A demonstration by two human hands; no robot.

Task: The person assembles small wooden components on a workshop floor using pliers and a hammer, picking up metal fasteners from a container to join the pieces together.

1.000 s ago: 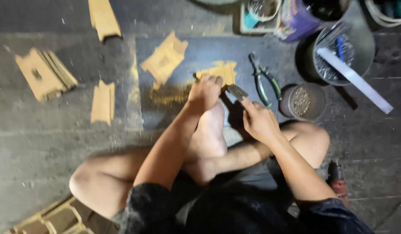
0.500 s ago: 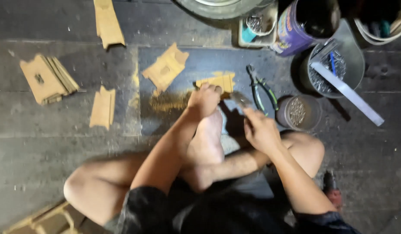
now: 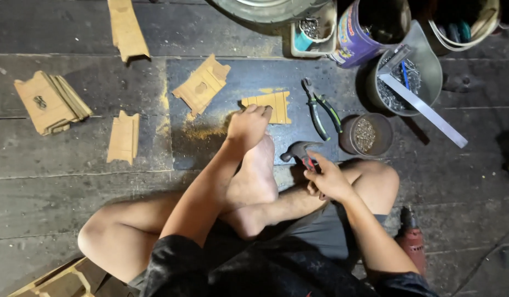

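Note:
I sit cross-legged on a dark plank floor. My left hand (image 3: 248, 125) rests with curled fingers on the near edge of a small slatted wooden piece (image 3: 271, 102) lying on a dark board, pinching something too small to make out. My right hand (image 3: 326, 179) grips the red handle of a claw hammer (image 3: 299, 150), whose black head is raised just right of my bare foot (image 3: 255, 176). Yellow sawdust (image 3: 202, 131) lies left of the wooden piece.
Green-handled pliers (image 3: 320, 114) lie right of the piece. A round tin of nails (image 3: 366, 135), a grey bucket with nails and a metal square (image 3: 414, 91), a purple can (image 3: 360, 33) and cut wooden shapes (image 3: 202, 85) (image 3: 50, 102) (image 3: 123, 137) surround me. A red drill (image 3: 411, 242) lies by my right knee.
The hammer head has pulled back from the wooden piece toward my right knee. My left hand has stayed on the piece. The camera has tilted slightly.

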